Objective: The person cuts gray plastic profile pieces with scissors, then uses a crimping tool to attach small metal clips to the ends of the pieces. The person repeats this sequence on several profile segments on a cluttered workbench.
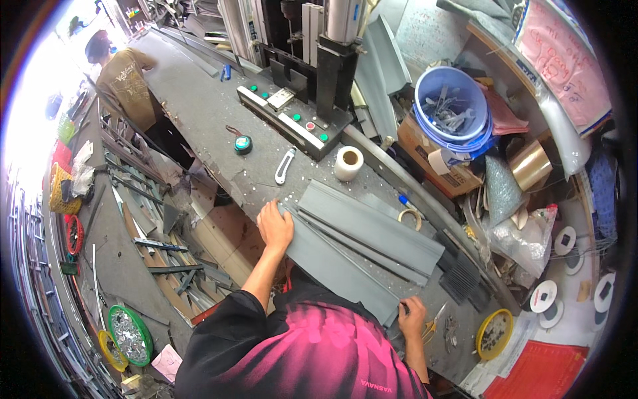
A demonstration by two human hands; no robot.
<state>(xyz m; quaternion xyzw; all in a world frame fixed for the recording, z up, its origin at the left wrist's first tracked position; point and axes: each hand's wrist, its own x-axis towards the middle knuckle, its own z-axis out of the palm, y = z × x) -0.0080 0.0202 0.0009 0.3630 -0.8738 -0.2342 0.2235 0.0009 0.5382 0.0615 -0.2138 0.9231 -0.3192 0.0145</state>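
Note:
A long flat grey panel [342, 269] lies across the workbench right in front of me. My left hand [274, 227] is closed on its left end, fingers over the edge. At the opposite end my right hand [412, 318] grips the panel's near right corner, with its fingertips curled. Just beyond lie more grey panels [372, 229], side by side and partly overlapping. A white utility knife [285, 166] rests past my left hand. Yellow-handled scissors [433, 324] are beside my right hand.
A machine with green and red buttons [292, 116] stands on the far side. Nearby are a tape measure [242, 144], a white roll [348, 163], a tape roll [410, 219], black slotted pieces [460, 277] and a yellow bowl [495, 334]. Another person [126, 86] stands far left.

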